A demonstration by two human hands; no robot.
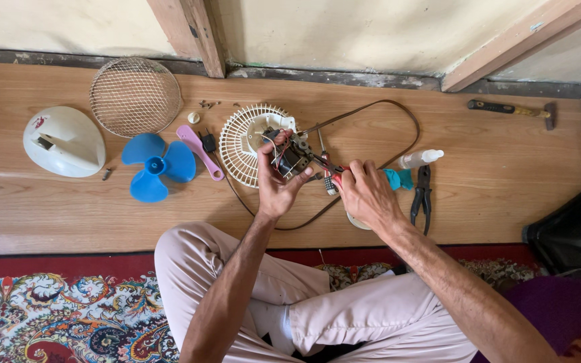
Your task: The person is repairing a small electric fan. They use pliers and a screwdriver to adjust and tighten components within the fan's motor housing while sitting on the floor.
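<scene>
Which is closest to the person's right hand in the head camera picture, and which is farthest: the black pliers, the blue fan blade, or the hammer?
From the right hand:
1. Black pliers, on the floor just to its right, nearest.
2. Hammer, up by the wall, far right.
3. Blue fan blade, away on the left past the left hand, farthest.

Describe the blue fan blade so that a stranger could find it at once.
On the wooden floor, look left of the person's left hand. Between the white plastic dome housing and the pink plastic strip lies the blue three-lobed plastic fan blade, the only blue propeller shape.
</scene>
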